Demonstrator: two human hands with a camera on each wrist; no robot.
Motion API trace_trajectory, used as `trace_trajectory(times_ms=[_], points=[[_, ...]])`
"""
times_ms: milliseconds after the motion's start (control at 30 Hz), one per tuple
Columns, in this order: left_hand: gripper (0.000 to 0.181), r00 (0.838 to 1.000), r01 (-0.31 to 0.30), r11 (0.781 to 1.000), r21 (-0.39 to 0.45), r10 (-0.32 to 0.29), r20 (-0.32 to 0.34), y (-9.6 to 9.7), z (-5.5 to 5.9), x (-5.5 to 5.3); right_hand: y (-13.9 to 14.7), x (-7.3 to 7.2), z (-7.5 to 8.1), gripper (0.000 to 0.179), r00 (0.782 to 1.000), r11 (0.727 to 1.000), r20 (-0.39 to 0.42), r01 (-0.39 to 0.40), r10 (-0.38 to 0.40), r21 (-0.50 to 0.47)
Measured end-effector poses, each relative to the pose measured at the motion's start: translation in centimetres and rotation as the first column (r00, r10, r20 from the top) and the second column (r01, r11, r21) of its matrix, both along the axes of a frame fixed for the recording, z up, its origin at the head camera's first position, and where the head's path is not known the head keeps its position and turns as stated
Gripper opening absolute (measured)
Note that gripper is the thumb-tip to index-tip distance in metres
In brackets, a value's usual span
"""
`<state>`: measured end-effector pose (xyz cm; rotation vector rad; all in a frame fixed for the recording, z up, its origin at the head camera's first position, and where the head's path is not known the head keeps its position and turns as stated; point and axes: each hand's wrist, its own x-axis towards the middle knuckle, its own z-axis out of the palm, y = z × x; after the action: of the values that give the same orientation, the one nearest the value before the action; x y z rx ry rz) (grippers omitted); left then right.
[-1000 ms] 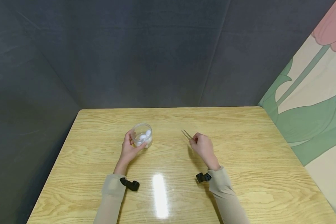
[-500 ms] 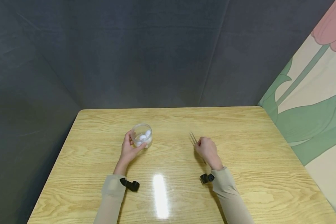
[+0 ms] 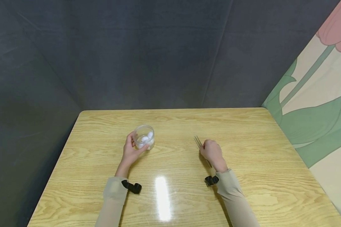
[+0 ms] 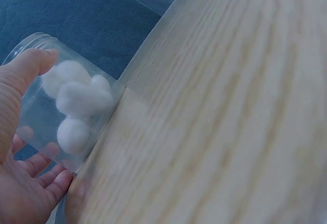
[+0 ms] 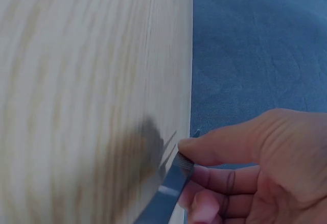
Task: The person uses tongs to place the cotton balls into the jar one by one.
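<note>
A clear plastic jar (image 3: 143, 136) without a lid stands on the table, left of the middle. Several white cotton balls (image 4: 76, 96) lie inside it, near its bottom. My left hand (image 3: 131, 151) holds the jar from its near left side, the thumb across the wall and the fingers around the other side. Over the right half of the table, my right hand (image 3: 212, 153) pinches a pair of metal tweezers (image 5: 171, 188) between thumb and fingers. Their two slim tips point away from me and a little left, apart from each other, low over the wood.
The wood-grain table (image 3: 170, 170) has its far edge along a dark cloth backdrop (image 3: 147, 56). A floral fabric (image 3: 315, 119) hangs along the right side. Both wrists carry small black cameras, and a bright light reflection lies on the near part of the table.
My right hand has moved right and slightly toward me, bringing the tweezers lower and farther from the jar. The left hand and jar stay in place.
</note>
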<state>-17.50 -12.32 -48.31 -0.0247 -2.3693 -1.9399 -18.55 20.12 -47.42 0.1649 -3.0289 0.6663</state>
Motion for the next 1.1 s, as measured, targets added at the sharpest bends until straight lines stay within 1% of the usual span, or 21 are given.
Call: trace_trajectory(times_ms=[100,233,367,633,833,933,967,1033,1100], points=[[0.079,1.000,-0.003,1.000,-0.007,0.003,-0.006,0.0,0.1,0.0,0.1,-0.1,0.0,0.040,1.000,1.000,0.024,0.008,-0.008,0.023],[0.079,1.000,-0.004,1.000,-0.016,0.004,-0.009,0.0,0.3,0.1,0.2,-0.2,-0.1,0.032,0.998,0.999,0.056,0.014,-0.016,0.041],[0.079,1.000,-0.001,1.000,-0.015,0.001,-0.004,0.0,0.4,0.1,0.3,-0.3,-0.2,0.026,0.998,0.999,0.065,0.014,-0.017,0.047],[0.080,1.000,0.005,1.000,-0.013,-0.004,0.013,-0.1,0.3,0.1,0.2,-0.3,-0.2,0.019,0.996,0.998,0.084,0.026,-0.030,0.049],[0.080,1.000,0.006,1.000,-0.006,-0.006,0.018,-0.2,0.3,0.1,0.2,-0.2,-0.2,0.026,0.993,0.999,0.108,0.034,-0.038,0.034],[0.081,1.000,0.014,1.000,-0.014,-0.014,0.021,-0.3,0.2,0.1,0.2,-0.2,-0.2,0.025,0.990,0.998,0.133,0.047,-0.052,0.034],[0.082,1.000,0.021,1.000,-0.021,-0.021,0.023,-0.3,0.2,0.0,0.2,-0.2,-0.1,0.024,0.988,0.998,0.143,0.051,-0.056,0.036],[0.085,0.999,0.033,0.999,-0.025,-0.032,0.024,-0.6,-0.3,-0.2,0.2,-0.2,0.0,0.022,0.984,0.998,0.165,0.056,-0.062,0.039],[0.087,0.999,0.041,0.998,-0.052,-0.040,0.019,-0.9,-0.9,-0.5,0.2,-0.1,0.2,0.023,0.985,0.997,0.161,0.056,-0.063,0.047]])
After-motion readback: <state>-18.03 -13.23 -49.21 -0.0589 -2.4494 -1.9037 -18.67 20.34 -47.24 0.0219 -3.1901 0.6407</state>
